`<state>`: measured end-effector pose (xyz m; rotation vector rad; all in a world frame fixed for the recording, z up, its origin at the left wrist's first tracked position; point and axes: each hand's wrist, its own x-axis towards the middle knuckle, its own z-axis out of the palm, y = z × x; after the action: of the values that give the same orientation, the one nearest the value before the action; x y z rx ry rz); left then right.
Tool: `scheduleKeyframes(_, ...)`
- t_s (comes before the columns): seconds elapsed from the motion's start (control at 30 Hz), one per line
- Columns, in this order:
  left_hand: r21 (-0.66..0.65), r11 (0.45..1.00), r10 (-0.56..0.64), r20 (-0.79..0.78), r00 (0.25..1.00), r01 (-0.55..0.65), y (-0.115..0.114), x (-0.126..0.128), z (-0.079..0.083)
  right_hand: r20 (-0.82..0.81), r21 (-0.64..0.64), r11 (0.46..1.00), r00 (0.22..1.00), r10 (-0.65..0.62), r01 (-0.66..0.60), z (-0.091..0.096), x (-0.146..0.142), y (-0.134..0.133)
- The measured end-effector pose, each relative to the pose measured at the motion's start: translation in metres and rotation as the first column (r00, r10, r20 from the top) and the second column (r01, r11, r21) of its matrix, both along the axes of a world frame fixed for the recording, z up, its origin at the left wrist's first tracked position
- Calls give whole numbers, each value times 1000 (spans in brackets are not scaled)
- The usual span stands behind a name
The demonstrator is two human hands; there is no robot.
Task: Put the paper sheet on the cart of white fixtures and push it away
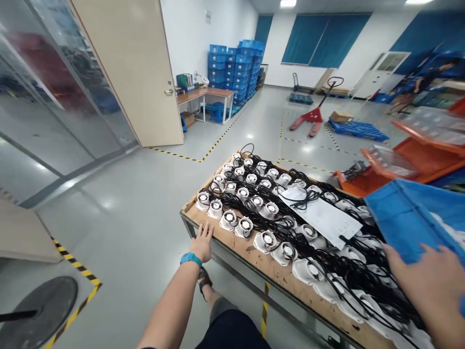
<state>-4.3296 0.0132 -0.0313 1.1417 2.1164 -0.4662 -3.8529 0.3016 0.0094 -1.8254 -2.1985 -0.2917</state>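
The table [240, 245] extends forward and to the right of my left grip [202, 244], which rests open, fingers spread, on its near edge. The blue bin [395, 213] is located at my right grip [432, 276]; I cannot tell whether that grip is closed on it. The white sheet [336, 224] lies between and forward of both grips, atop other items. Black cables [256, 212] run among white fan units [228, 220], the nearest just beyond my left fingertips
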Motion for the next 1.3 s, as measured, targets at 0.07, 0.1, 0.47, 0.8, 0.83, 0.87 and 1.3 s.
scheduleKeyframes(0.07,-6,1000,-22,-24,999,22,-9,-26,1,-104,-140,972,979,175,-188,-20,-96,-22)
scheduleKeyframes(0.1,-6,999,-34,-28,999,34,-13,-38,1,-150,-177,923,937,317,-341,-31,-145,-32)
scheduleKeyframes(0.47,71,996,37,113,993,-45,-18,-142,-14,-181,-326,527,599,780,-785,-130,-405,-65)
scheduleKeyframes(0.8,130,991,-11,68,998,2,-7,-141,-24,-185,-62,409,413,891,-910,-157,-402,-17)
scheduleKeyframes(0.83,126,992,3,66,998,-11,-12,-138,-23,-171,-32,391,391,904,-920,-153,-403,-23)
scheduleKeyframes(0.87,125,992,13,64,998,-21,-20,-135,-22,-156,1,373,368,917,-928,-149,-404,-30)
scheduleKeyframes(1.3,230,970,55,105,993,-78,-50,-115,-48,3,196,233,238,971,-953,-131,-407,-51)
